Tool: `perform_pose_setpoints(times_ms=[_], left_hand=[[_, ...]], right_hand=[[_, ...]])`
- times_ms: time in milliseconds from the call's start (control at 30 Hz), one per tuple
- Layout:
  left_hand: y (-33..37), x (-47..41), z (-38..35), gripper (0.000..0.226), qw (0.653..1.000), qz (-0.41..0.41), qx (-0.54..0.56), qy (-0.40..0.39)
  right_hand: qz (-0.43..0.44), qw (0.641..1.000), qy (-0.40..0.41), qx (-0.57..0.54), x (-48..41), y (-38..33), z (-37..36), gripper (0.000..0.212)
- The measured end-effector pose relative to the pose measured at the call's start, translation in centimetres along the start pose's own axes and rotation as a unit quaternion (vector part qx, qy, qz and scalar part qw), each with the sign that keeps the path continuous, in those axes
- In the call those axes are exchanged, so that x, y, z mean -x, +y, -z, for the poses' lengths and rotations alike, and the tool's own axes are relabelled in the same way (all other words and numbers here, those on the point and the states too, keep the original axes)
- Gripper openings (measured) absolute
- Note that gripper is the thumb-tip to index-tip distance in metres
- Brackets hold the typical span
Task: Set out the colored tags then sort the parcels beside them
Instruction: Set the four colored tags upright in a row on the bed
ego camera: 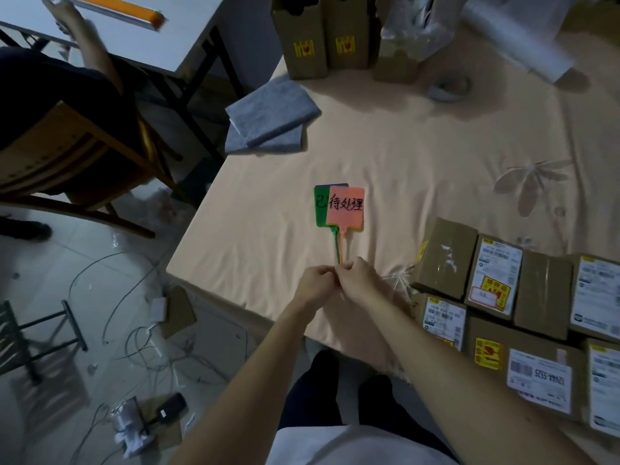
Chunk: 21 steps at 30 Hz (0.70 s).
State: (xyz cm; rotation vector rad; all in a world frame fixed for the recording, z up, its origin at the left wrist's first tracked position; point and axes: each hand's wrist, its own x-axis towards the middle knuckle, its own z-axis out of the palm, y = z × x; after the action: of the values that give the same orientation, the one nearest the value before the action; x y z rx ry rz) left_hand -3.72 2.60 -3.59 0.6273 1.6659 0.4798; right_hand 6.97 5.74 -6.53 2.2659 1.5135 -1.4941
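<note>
A bunch of colored tags is held upright over the table: an orange-pink tag (347,208) with black handwriting in front, a green tag (320,206) behind it, and a blue edge showing at the top. My left hand (315,285) and my right hand (360,280) meet at the thin stems and both pinch them. Several cardboard parcels (493,273) with shipping labels lie packed together on the table at the right, close to my right forearm.
The table (268,263) has a peach cloth; its left edge drops to a floor with loose cables. Folded grey cloth (271,117) lies at the far left corner. Tall boxes (303,38), a plastic film roll (516,41) and tape stand at the back. Another person sits at left.
</note>
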Motion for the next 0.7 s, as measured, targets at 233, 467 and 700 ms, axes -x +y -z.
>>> perform_pose_setpoints(times_ms=[233, 467, 700], left_hand=[[0.4, -1.4, 0.6, 0.026, 0.998, 0.02, 0.053, -0.003], [2.9, -2.3, -0.2, 0.021, 0.993, 0.015, 0.107, -0.053], [6.4, -0.7, -3.1, 0.019, 0.977, -0.045, 0.165, -0.128]], right_hand=[[0.02, 0.999, 0.02, -0.033, 0.7, -1.4, 1.2, 0.027], [0.052, 0.997, 0.055, -0.02, 2.5, -1.2, 2.4, 0.031], [0.077, 0.99, 0.101, 0.064, 5.4, 0.7, 4.5, 0.033]])
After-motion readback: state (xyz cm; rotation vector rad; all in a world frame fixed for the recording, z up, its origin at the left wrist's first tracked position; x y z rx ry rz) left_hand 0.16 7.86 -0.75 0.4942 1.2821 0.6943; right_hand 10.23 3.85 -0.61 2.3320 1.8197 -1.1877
